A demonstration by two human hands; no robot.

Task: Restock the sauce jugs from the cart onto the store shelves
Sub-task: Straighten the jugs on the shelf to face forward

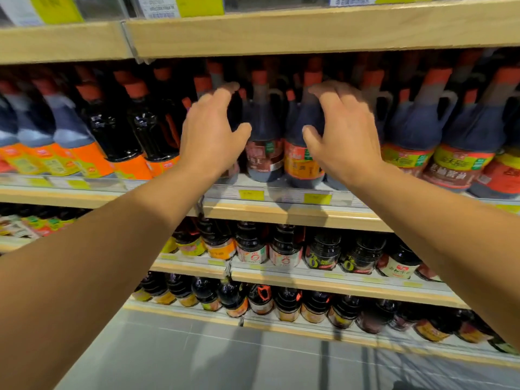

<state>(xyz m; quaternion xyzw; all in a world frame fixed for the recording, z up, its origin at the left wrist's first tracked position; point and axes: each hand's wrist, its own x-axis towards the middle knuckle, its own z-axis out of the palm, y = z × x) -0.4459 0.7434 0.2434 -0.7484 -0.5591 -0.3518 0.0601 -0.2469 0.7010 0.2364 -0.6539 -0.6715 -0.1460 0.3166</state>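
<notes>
Dark sauce jugs with red caps and side handles stand in a row on the upper shelf (281, 212). My left hand (209, 133) and my right hand (342, 130) are both raised in front of this row, fingers spread and curled, holding nothing. Between them stand a jug with a dark red label (263, 136) and a jug with an orange label (299, 159). My left hand hides a jug behind it. My right thumb sits close to the orange-label jug; whether it touches is unclear. The cart is out of view.
Bottles with orange labels (84, 153) fill the shelf's left part, and jugs with green and red labels (461, 159) its right. Two lower shelves (323, 285) hold smaller dark bottles. Yellow price tags (316, 198) line the shelf edge. Grey floor (197, 356) lies below.
</notes>
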